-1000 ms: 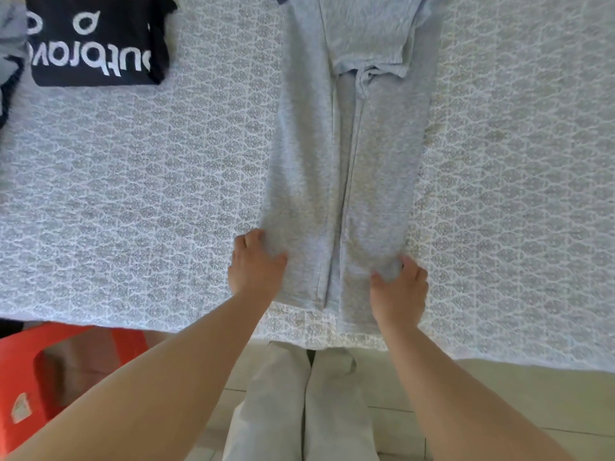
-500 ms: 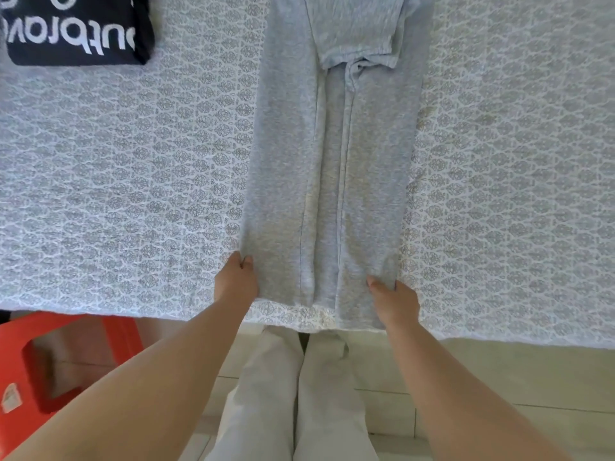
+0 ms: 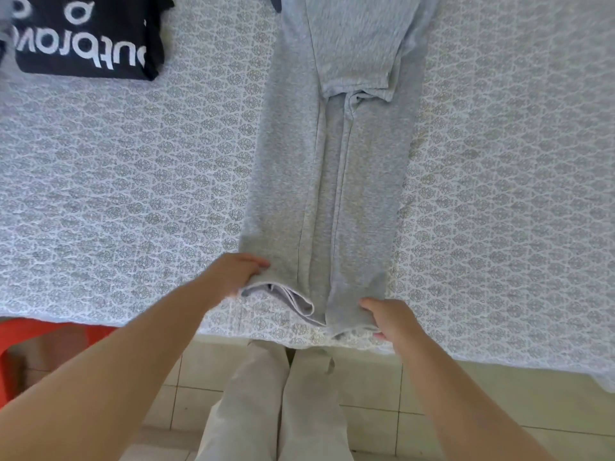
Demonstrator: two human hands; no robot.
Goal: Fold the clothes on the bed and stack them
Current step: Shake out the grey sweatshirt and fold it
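Grey garment (image 3: 332, 181) lying as a long narrow strip down the middle of the patterned bedspread (image 3: 133, 194), already folded inward along both long sides, far end running out of view at the top. Near hem sitting just inside the near bed edge, lifting off the cover at both corners.

Left hand (image 3: 233, 277) gripping the near-left corner, fingers curled over the top, layers bunching and gaping open beneath. Right hand (image 3: 391, 319) pinching the near-right corner, thumb on top, fingers tucked under the hem. Both closed firmly on cloth, not merely resting.

Black folded shirt (image 3: 88, 36) with white lettering lying far left, well apart from the strip; probably the start of the stack. Red stool (image 3: 43, 347) showing below the bed edge, near left. Light trousers (image 3: 276, 410) and tiled floor (image 3: 382, 394) near centre.

Judging the step: raising the near end, likely for carrying it toward the far end to halve the length.

Risks from here:
- Inner layers at the left corner already separating; lifting only the top ply risking the side fold falling open.
- Uneven lift between the two corners skewing the strip, giving a crooked fold.
- Loose tucked sleeve near the far end possibly slipping out if the cloth drags.
- Hem so close to the bed edge, any slack possibly sliding off toward the floor.
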